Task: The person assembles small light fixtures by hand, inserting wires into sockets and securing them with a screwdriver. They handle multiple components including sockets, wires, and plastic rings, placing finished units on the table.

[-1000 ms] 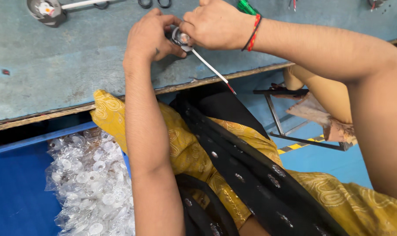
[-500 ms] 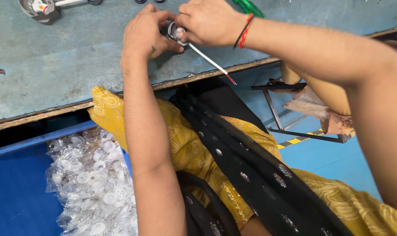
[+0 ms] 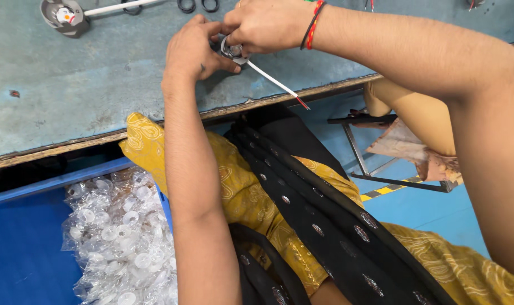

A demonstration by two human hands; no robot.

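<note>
Small round metal part [image 3: 232, 49], wired, held above bench.

Both bare forearms reach forward and meet near the top of the view. The left hand [image 3: 192, 51] is seen from the back, wrist bent a little, its fingers [image 3: 226, 63] curled inward in a pinch. The right hand [image 3: 268, 25] comes in from the right (a red and black thread band circles its wrist), knuckles up, closed tight, touching the left.
</note>
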